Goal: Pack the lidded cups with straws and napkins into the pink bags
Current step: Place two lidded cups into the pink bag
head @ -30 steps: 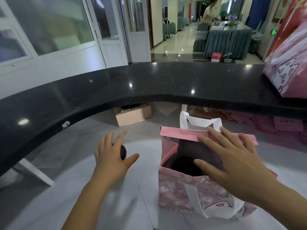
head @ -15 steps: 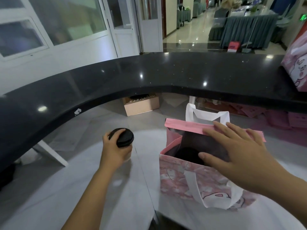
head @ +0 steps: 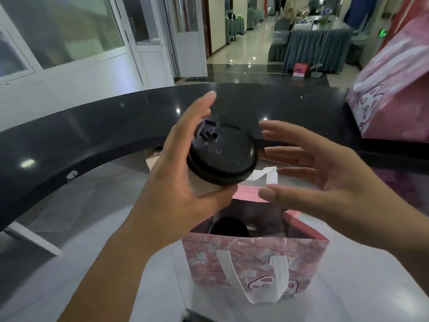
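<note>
My left hand (head: 176,180) grips a white paper cup with a black lid (head: 221,154), held in the air above the open mouth of a pink bag (head: 253,259) with white handles. The bag stands on the white lower counter (head: 104,275), and a black lid of another cup (head: 228,226) shows inside it on the left. My right hand (head: 325,180) hovers just right of the lifted cup, fingers spread, holding nothing and off the bag's rim.
A curved black raised counter (head: 92,131) runs across behind the bag. A second pink bag (head: 394,89) stands on it at the far right. A cardboard box (head: 153,159) is partly hidden behind my left hand. Draped tables stand far back.
My left hand closed on the cup on the counter, then lifted it up and right over the bag. My right hand left the bag's rim and rose beside the cup.
</note>
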`<state>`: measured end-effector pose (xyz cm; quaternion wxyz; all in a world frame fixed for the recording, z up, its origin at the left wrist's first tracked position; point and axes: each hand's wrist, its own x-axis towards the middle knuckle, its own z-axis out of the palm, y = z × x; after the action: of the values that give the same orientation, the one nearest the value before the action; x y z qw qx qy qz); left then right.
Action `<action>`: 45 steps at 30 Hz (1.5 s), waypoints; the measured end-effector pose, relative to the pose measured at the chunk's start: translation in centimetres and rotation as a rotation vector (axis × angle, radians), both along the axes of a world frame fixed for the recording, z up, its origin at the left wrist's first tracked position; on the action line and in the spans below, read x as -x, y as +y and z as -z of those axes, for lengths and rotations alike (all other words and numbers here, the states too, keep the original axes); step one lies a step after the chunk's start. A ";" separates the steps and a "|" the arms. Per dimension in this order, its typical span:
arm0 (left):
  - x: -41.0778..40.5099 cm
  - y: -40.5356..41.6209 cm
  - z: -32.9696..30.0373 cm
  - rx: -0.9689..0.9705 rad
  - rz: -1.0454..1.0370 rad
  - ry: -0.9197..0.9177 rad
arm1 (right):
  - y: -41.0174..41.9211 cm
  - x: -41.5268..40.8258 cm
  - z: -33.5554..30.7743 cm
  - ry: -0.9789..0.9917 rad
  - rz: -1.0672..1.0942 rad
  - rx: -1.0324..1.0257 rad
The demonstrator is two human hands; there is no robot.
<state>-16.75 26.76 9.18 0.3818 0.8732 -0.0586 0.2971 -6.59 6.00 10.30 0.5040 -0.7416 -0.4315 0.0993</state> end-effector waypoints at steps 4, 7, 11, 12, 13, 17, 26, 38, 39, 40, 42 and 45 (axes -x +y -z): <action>-1.1 -2.3 -0.1 0.040 0.208 0.099 | -1.1 0.1 -1.8 -0.061 -0.020 0.005; -1.7 -3.2 0.6 0.072 0.289 0.141 | -2.0 -0.1 -1.5 -0.122 0.037 0.106; -2.3 -3.7 1.3 0.034 0.380 0.177 | -3.0 0.1 -1.3 -0.087 0.040 0.199; -2.4 -3.7 1.3 0.034 0.391 0.183 | -3.1 0.1 -1.4 -0.093 0.040 0.222; -2.5 -3.7 1.4 0.047 0.394 0.197 | -3.1 0.1 -1.5 -0.099 0.045 0.239; -2.4 -2.3 2.0 0.115 0.355 0.291 | -3.3 0.0 -1.1 -0.099 0.076 0.220; -2.4 2.7 6.5 -0.398 0.137 0.387 | -3.4 0.3 0.4 -0.086 0.231 0.191; -2.5 4.3 7.7 -0.581 0.378 0.642 | -0.5 5.0 1.2 -0.273 0.221 0.403; -2.6 4.3 7.6 -0.577 0.392 0.647 | 0.1 5.1 1.4 -0.335 0.218 0.492; -2.8 4.2 7.6 -0.583 0.396 0.655 | 0.7 5.0 1.7 -0.392 0.215 0.581; -3.1 3.9 7.7 -0.618 0.381 0.667 | 1.6 4.5 2.2 -0.487 0.174 0.757; -3.6 3.8 8.0 -0.648 0.362 0.679 | 3.0 3.3 2.6 -0.572 0.055 0.977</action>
<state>-13.11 30.60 1.22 0.1340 0.9701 -0.1711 -0.1083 -9.92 8.96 7.65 -0.0326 -0.8970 -0.4352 0.0693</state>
